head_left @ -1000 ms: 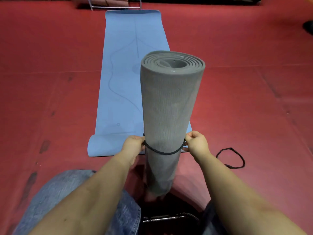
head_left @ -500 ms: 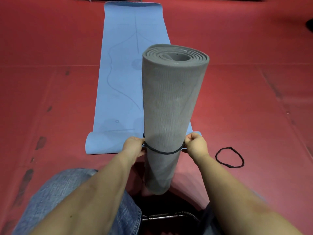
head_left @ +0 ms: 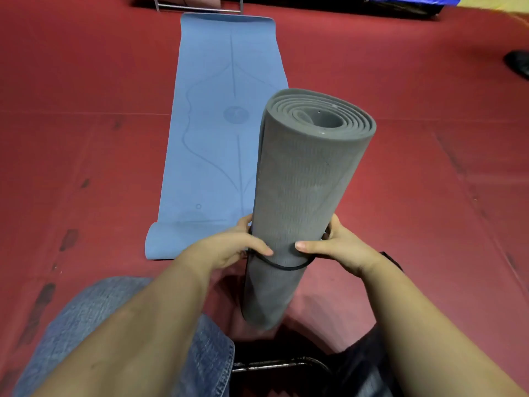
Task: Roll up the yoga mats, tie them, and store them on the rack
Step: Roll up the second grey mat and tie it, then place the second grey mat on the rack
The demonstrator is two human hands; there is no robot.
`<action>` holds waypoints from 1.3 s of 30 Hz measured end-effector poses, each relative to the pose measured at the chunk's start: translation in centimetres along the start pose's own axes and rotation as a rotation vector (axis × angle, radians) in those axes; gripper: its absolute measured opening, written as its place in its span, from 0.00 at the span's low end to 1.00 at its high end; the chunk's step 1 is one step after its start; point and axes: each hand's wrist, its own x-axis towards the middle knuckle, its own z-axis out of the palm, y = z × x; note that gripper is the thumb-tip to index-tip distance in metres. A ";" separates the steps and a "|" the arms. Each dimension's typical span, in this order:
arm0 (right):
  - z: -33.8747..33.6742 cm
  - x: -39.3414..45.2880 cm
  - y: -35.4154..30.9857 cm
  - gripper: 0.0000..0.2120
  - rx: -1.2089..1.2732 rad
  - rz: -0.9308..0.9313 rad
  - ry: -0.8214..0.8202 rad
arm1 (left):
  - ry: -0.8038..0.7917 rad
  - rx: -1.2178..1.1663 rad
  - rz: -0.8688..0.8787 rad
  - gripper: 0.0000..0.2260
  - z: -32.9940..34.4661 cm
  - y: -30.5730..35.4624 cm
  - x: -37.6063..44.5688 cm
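A rolled grey yoga mat (head_left: 303, 179) stands on end between my knees, leaning to the right. A black elastic band (head_left: 282, 266) circles its lower part. My left hand (head_left: 229, 250) grips the roll from the left, thumb across its front just above the band. My right hand (head_left: 340, 250) grips it from the right, thumb pointing left across the front. A blue yoga mat (head_left: 217, 133) lies unrolled on the red floor beyond, its near end slightly curled. The metal rack (head_left: 197, 4) shows at the top edge behind the blue mat.
Red padded floor (head_left: 86, 138) surrounds everything. My denim-clad knee (head_left: 114, 316) is at lower left. A dark metal bar (head_left: 274, 365) lies below the roll. A dark shoe (head_left: 518, 63) sits at the far right edge. A second band is partly visible behind my right wrist (head_left: 392, 260).
Both hands have shifted from pinching the band at the roll's sides to wrapping round the roll with thumbs in front. The grey roll now leans to the right, and the view has tilted up.
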 end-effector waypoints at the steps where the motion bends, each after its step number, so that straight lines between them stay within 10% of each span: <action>1: 0.4 -0.2 -0.1 0.46 0.017 -0.007 0.044 | -0.004 0.112 0.011 0.47 0.4 0.0 -0.3; 10: 2.4 -4.1 -4.2 0.43 0.085 -0.140 0.263 | 0.128 0.204 0.283 0.33 2.1 3.7 -4.9; 18: 3.0 -5.6 -10.8 0.37 0.391 -0.246 0.352 | 0.296 0.471 0.474 0.48 3.3 14.0 -9.4; 22: 3.7 -3.6 -11.0 0.45 0.682 -0.145 0.360 | 0.395 0.673 0.472 0.46 3.8 16.6 -7.5; 30: 6.7 5.5 -4.4 0.27 1.141 0.143 0.384 | 0.386 1.283 0.305 0.41 -0.4 12.9 3.3; 39: 7.0 15.8 5.5 0.31 1.169 0.388 0.486 | 0.243 1.416 0.247 0.45 -5.5 3.6 15.0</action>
